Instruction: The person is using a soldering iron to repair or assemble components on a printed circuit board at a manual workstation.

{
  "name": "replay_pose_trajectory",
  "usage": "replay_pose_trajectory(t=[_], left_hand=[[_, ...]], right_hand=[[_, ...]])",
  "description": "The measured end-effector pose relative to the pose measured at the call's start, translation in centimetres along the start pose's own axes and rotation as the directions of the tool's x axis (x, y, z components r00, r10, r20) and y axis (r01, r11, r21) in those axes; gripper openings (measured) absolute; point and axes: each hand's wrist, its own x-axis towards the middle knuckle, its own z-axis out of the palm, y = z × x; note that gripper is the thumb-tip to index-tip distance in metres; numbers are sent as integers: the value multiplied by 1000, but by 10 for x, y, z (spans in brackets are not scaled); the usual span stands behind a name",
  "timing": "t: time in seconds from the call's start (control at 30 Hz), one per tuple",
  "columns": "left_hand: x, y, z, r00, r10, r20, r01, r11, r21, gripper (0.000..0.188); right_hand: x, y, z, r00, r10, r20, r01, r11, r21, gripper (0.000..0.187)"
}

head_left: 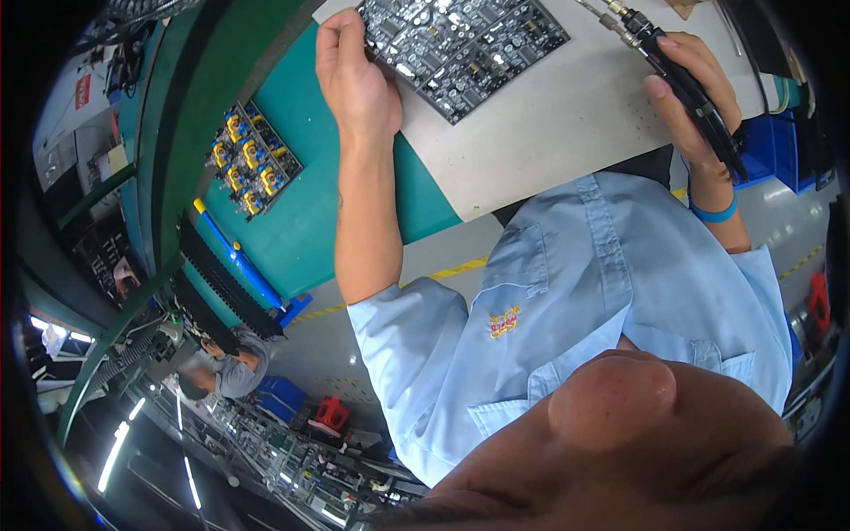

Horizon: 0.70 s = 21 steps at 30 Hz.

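Note:
My left hand has its fingers curled at the left edge of a dark circuit board panel, which is crowded with small parts and lies on a pale grey mat. The panel's far edge is cut off by the frame. Off to the right, my right hand is wrapped round the black handle of a soldering iron. Its metal front end points up and left, toward the panel but apart from it. A blue band circles my right wrist.
A second board with yellow and blue parts lies on the green table mat. Beside it are a blue desoldering pump and black slotted racks. A blue bin stands right. A person in grey works farther off.

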Motion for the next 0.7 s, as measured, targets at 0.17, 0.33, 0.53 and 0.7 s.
replay_pose_trajectory(t=[0.17,0.33,0.53,0.7], left_hand=[[2,-2,8,996,-26,-90,29,999,34,16],[1,-1,8,994,-24,-106,27,999,27,17],[0,0,10,993,-21,-112,23,1000,17,18],[-2,5,11,992,-42,-119,48,998,50,18]], right_hand=[[1,1,-1,1000,-13,-2,13,1000,-27,40],[2,1,0,999,-33,6,33,999,-33,42],[3,1,0,998,-64,24,65,998,-26,44],[4,1,2,997,-71,22,71,997,-13,44]])
